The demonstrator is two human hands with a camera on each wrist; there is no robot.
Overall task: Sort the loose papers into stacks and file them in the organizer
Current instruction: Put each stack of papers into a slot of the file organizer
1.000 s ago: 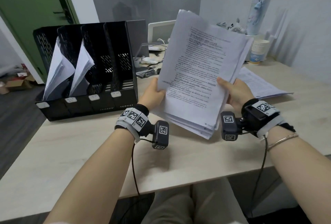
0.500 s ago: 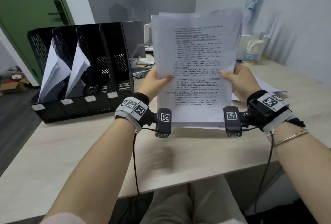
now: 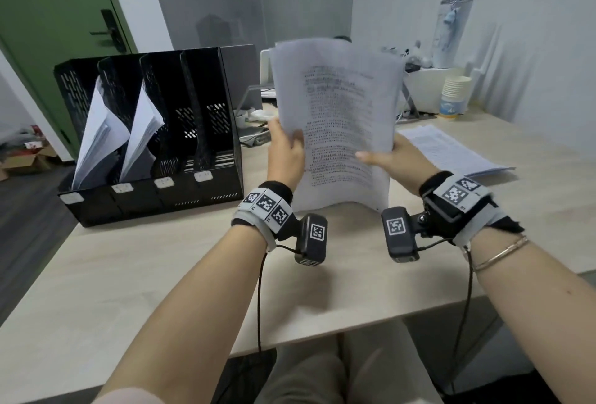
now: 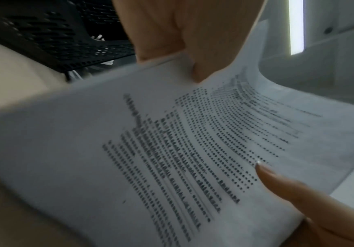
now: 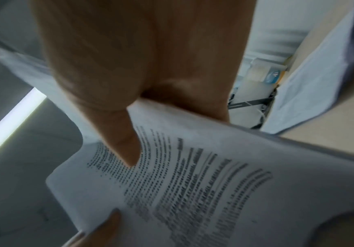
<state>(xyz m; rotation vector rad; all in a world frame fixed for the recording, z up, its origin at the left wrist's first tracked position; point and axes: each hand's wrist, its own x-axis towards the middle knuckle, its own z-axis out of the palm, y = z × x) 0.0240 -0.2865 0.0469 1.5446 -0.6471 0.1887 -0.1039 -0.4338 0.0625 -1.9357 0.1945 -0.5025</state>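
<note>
I hold a stack of printed papers [image 3: 338, 119] upright over the desk, its bottom edge near the tabletop and its top bowed. My left hand [image 3: 285, 148] grips its left edge, thumb on the front. My right hand [image 3: 383, 158] grips its right edge, thumb lying across the text. The left wrist view shows the papers [image 4: 171, 150] pinched by the left hand [image 4: 184, 63]; the right wrist view shows the papers [image 5: 214, 183] under the right thumb [image 5: 125, 147]. The black organizer [image 3: 154, 190] stands to the left. Its two left slots hold paper stacks [image 3: 103, 132]; the two right slots look empty.
More printed sheets [image 3: 451, 152] lie flat on the desk [image 3: 161, 274] behind my right hand. A stack of paper cups [image 3: 454, 94], a tall tumbler [image 3: 451, 32] and cables sit at the back. A green door [image 3: 48, 16] is at far left.
The stack was turned from tilted to upright and squared, then shifted left and lower toward the desk; it now bows and blurs. Both hands kept their grip on its edges.
</note>
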